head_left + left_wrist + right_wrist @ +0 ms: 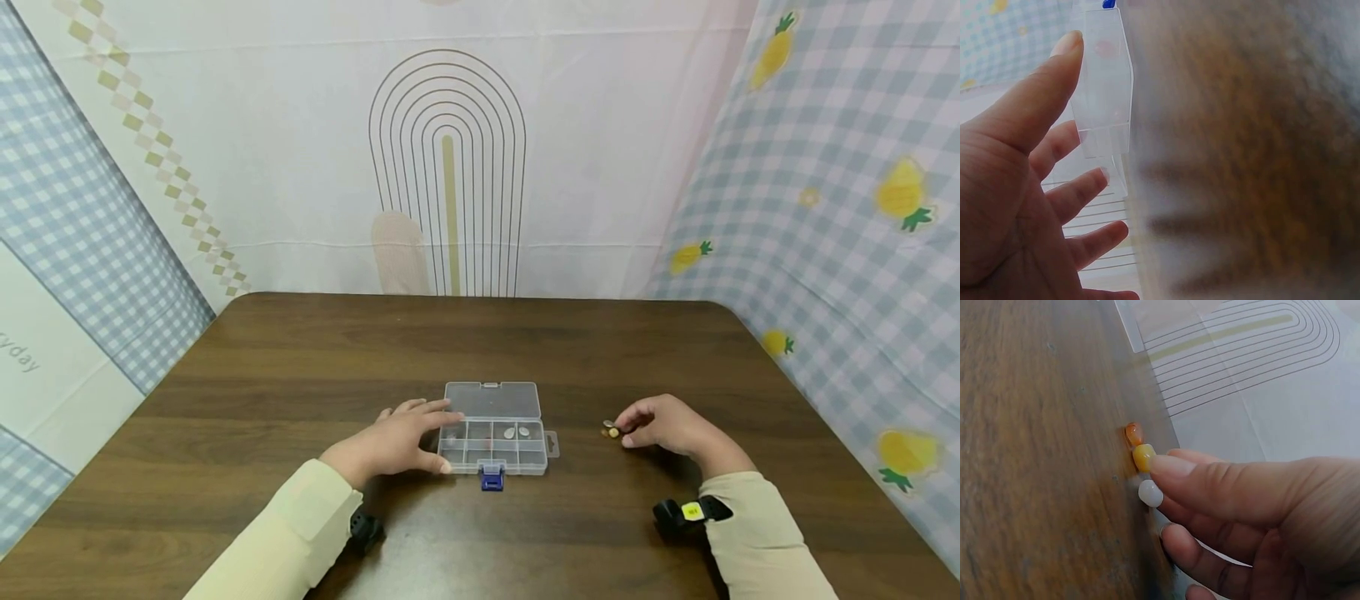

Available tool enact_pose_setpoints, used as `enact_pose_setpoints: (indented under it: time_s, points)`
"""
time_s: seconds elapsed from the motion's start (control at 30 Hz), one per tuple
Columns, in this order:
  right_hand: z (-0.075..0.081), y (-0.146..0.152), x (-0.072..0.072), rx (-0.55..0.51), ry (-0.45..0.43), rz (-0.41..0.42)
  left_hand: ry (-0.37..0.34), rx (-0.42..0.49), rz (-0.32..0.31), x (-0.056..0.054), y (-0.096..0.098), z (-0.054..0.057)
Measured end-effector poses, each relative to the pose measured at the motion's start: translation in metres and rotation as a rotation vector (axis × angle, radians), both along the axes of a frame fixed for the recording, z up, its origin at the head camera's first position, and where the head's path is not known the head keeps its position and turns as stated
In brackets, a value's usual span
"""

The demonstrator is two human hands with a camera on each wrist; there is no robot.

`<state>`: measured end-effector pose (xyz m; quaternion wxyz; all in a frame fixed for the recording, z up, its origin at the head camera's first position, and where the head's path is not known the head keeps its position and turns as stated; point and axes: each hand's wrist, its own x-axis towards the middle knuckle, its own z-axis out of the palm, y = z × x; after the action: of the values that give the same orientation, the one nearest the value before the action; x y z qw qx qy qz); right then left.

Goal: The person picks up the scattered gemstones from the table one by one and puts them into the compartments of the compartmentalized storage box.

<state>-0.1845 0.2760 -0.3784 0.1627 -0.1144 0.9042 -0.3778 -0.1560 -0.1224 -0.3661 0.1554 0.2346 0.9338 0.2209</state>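
Note:
A clear compartment box (491,446) stands on the table with its lid raised at the back and a blue latch (492,479) at the front. At its left end, my left hand (401,437) spreads its fingers, the thumb at the near corner and the forefinger over the far rim. Two pale stones (517,432) lie in a back compartment. To the right of the box, my right hand (663,425) reaches for loose stones, thumb and forefinger apart. The right wrist view shows an orange stone (1134,434), a yellow stone (1144,458) by the thumb tip and a white stone (1150,494) below it.
The brown wooden table (300,358) runs back to a white patterned cloth (600,150). A checked cloth with printed pineapples (847,250) hangs along the right side. A hanging tab (552,444) sticks out from the box's right end.

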Motion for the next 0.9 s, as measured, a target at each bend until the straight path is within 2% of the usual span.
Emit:
enact_pose_setpoints:
  time_s: [0.33, 0.9]
  points:
    - [-0.0014, -0.0006, -0.0015, 0.010, 0.023, 0.031, 0.005, -0.003, 0.000, -0.0004, -0.0007, -0.0004]
    - [-0.0033, -0.0007, 0.0007, 0.035, 0.027, 0.024, 0.006, -0.013, 0.009, -0.0005, 0.0011, -0.0020]
